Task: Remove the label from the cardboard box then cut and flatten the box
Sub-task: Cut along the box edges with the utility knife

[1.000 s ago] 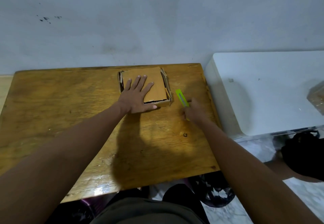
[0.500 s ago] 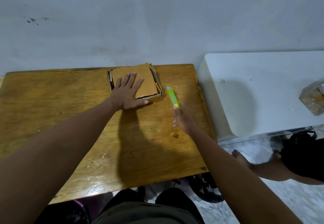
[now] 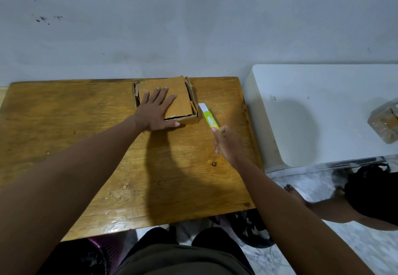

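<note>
A small brown cardboard box (image 3: 183, 94) lies at the far edge of the wooden table (image 3: 86, 141), its top flaps folded in. My left hand (image 3: 157, 109) presses flat on its top with fingers spread. My right hand (image 3: 226, 143) grips a green utility knife (image 3: 210, 119) just right of the box, its tip pointing away from me toward the box's right side. The knife's pale tip is beside the box, close to its right wall. No label is visible on the box.
A grey wall stands right behind the table. A white appliance top (image 3: 323, 107) sits to the right, with a clear plastic container (image 3: 385, 119) on it. Another person's leg (image 3: 323, 208) is on the floor at right. Bags lie under the table.
My right hand has drawn back toward me a little with the knife. My left hand stays flat on the box.
</note>
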